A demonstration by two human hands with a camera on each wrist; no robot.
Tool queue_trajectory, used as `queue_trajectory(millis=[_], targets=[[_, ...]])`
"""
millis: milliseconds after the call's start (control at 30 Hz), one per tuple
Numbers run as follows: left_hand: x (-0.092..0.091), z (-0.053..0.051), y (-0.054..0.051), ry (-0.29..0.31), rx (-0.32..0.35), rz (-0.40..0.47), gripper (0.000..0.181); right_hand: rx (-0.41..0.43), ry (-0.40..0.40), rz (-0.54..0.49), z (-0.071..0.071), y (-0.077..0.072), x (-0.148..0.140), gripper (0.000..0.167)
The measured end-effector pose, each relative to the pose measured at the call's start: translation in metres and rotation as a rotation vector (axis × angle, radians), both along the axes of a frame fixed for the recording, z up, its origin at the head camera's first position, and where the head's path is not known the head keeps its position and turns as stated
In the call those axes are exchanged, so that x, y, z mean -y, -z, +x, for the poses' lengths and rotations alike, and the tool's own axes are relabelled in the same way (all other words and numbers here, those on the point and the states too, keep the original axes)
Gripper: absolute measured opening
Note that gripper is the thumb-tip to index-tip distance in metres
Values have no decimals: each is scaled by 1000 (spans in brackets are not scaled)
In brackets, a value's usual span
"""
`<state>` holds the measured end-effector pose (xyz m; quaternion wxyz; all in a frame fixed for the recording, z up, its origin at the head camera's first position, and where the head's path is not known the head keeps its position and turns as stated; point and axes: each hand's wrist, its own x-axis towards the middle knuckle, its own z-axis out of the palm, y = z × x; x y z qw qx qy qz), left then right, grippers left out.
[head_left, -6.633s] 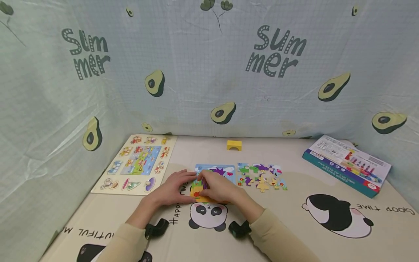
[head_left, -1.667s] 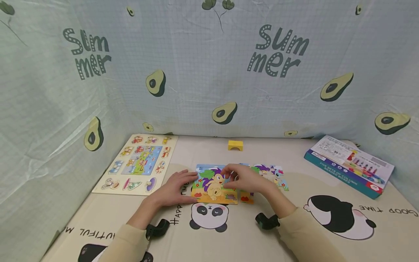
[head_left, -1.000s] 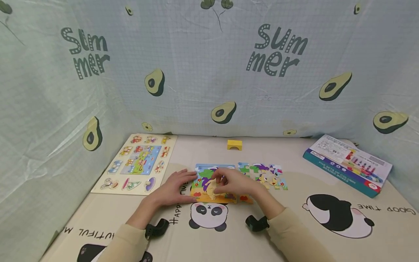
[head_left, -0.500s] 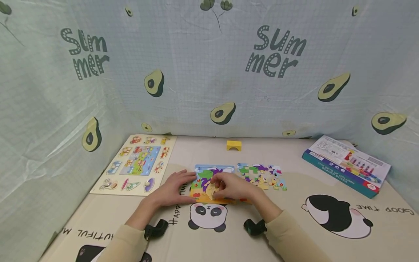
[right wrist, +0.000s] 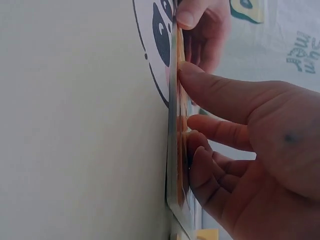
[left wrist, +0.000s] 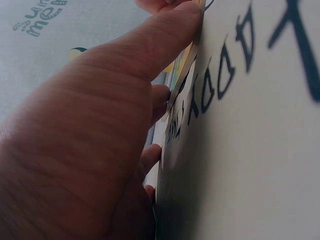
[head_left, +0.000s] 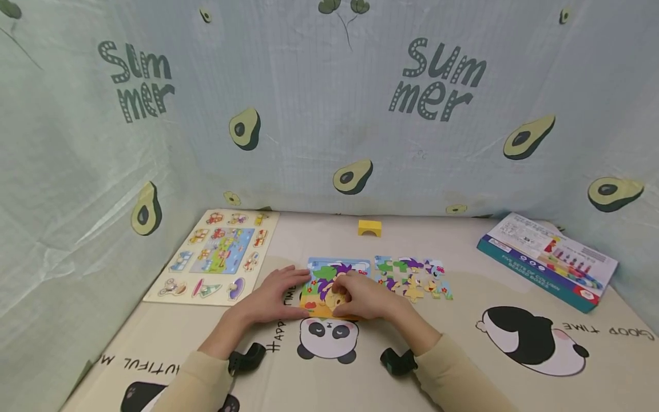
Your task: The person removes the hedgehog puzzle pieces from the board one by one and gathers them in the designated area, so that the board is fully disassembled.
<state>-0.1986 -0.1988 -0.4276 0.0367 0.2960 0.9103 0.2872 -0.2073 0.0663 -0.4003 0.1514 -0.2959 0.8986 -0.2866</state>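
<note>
A jigsaw board (head_left: 319, 274) with a purple-haired cartoon hedgehog lies in the middle of the mat. My left hand (head_left: 273, 294) rests along its left edge; in the left wrist view the thumb (left wrist: 165, 35) reaches straight to the board's rim. My right hand (head_left: 362, 294) is bent over the board's lower right half. Its thumb and forefinger pinch at a puzzle piece (head_left: 337, 300) showing the hedgehog's belly, level with the picture. In the right wrist view the thumb (right wrist: 200, 82) and fingertips touch the orange surface. Several loose puzzle pieces (head_left: 414, 277) lie right of the board, partly hidden by the hand.
A peg puzzle board (head_left: 259, 260) lies at the left. Toward the back stands a yellow arch block (head_left: 369, 228). A boxed bead set (head_left: 540, 257) sits at the right. Panda-printed matting (head_left: 329, 372) covers the table, with a curtain (head_left: 309, 86) behind.
From the board's right edge, my right hand has moved left and down onto the picture. The orange piece seen right of the board is now out of sight. My left hand has stayed put.
</note>
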Motion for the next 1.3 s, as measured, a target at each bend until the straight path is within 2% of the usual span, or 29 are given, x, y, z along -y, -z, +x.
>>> queue_trajectory(millis=[233,433,667,867,1000,1167,1300], targets=[[0,-1,0,10,-17,5,76,-4,18,35,0,0,1,35],[0,0,-2,2,-9,8,76,2,10,17,0,-1,1,35],[0,0,-3,8,-5,3,76,25,-2,-50,-2,-1,0,29],[0,0,-1,9,-3,1,77,89,-5,-123,-3,1,-3,18],[0,0,-1,7,-2,1,77,119,9,-174,-5,3,-5,16],[1,-1,0,8,-5,-1,77,148,35,-201,-6,2,-8,16],[1,0,-1,10,-5,3,77,136,33,-195,-7,0,-11,16]])
